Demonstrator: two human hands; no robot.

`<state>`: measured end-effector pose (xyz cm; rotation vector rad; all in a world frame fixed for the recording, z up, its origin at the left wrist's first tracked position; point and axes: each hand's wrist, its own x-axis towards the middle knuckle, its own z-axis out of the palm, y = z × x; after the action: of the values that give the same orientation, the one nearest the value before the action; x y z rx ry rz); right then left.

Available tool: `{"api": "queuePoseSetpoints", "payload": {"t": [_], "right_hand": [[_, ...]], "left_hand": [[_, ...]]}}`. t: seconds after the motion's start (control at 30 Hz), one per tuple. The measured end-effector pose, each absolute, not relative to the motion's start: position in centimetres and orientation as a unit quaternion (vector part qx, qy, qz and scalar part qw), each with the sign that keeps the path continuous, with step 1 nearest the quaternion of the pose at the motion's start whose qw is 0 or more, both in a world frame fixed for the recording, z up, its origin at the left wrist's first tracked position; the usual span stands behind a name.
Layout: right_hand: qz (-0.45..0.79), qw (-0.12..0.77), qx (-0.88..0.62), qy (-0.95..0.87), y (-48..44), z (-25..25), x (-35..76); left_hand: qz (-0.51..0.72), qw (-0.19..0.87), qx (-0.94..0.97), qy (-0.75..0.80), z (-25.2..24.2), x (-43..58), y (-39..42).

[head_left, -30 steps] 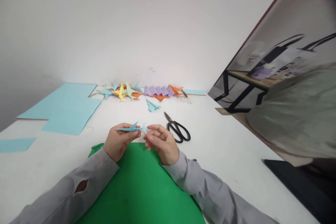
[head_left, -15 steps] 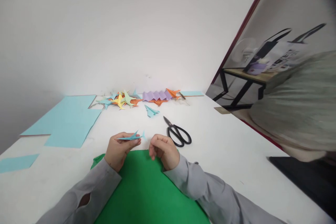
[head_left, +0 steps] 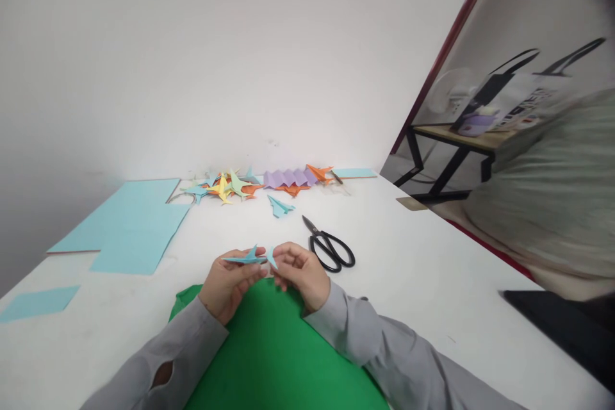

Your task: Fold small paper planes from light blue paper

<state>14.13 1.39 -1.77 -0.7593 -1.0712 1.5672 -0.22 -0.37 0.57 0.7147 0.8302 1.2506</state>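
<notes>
A small folded light-blue paper plane (head_left: pixel 250 257) is held above the near edge of the white table (head_left: pixel 408 269). My left hand (head_left: pixel 228 285) pinches its body from below. My right hand (head_left: pixel 300 275) pinches its right tip between thumb and fingers. Both hands hover over a green paper sheet (head_left: pixel 278 352) that lies in front of me. Grey sleeves cover both forearms.
Black scissors (head_left: pixel 329 246) lie just right of my hands. Another blue paper plane (head_left: pixel 279 206) rests further back. A row of coloured folded paper shapes (head_left: pixel 254 182) lines the wall. Light-blue sheets (head_left: pixel 129 224) lie at left. A person in a pale top (head_left: pixel 552 198) sits at right.
My right hand, which had let go and drawn back half a second ago, has returned and pinched the plane's right tip. The view has shifted slightly.
</notes>
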Motion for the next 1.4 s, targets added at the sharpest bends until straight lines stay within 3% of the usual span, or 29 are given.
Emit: {"api": "queuePoseSetpoints", "payload": {"t": [0.53,0.97,1.07,1.4], "right_hand": [[0.626,0.552,-0.328,-0.442,1.2,-2.1,14.1],[0.380,0.588,-0.359,-0.617,0.2,-1.1,14.5],[0.405,0.579,-0.370,-0.604,0.4,-1.4,14.5],[0.669,0.477,-0.314,-0.475,2.4,-2.6,15.3]], "left_hand": [[0.535,0.667,0.359,0.373,0.4,0.2,-0.5],[0.551,0.663,0.334,0.380,0.1,-0.3,-0.2],[0.543,0.671,0.341,0.372,-0.1,-0.3,-0.1],[0.462,0.725,0.371,0.351,-0.3,-0.3,-0.3]]}}
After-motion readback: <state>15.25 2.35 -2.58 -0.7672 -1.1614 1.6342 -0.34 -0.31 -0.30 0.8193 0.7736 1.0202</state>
